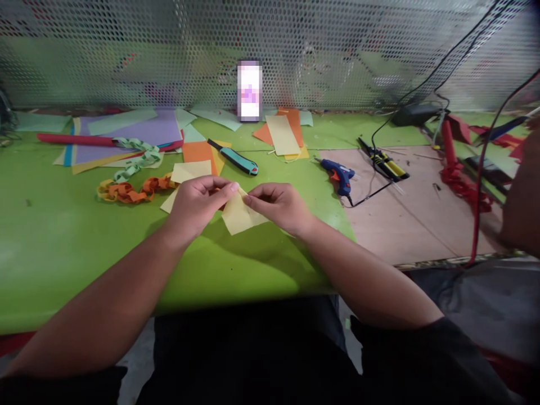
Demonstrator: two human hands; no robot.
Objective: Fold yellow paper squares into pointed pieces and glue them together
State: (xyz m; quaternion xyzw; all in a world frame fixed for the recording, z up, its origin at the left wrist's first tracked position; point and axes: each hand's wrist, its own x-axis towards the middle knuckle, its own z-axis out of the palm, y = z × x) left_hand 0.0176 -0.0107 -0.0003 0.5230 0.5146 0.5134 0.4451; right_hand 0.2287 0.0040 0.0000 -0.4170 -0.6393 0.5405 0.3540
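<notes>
**Two hands at a green table, seen from your head camera.** Your left hand (197, 207) and right hand (279, 208) are held close together above the table's near half, both partly closed. Your left thumb and fingers pinch the far corner of a pale yellow paper piece (242, 215) from the left; your right fingertips (250, 199) meet that same corner from the right. The piece hangs between the hands, just clear of or lightly over the green table (54, 242); whether it touches the surface cannot be told. Judged by its look, the paper is very light, thin and soft, and will crease easily; take it by its edges between thumb and fingertip, with little force.

To the left lies an orange and yellow paper chain (130, 191), with a mint green paper chain (135, 160) just beyond it. Loose yellow and orange paper sheets (198, 156) lie toward the far side, near a teal utility knife (234, 158). To the right, a blue glue gun (340, 177) rests on a brown board (405, 219), and a red paper chain (453, 174) lies farther right. At the right edge, another person's arm (521, 194) shows.
</notes>
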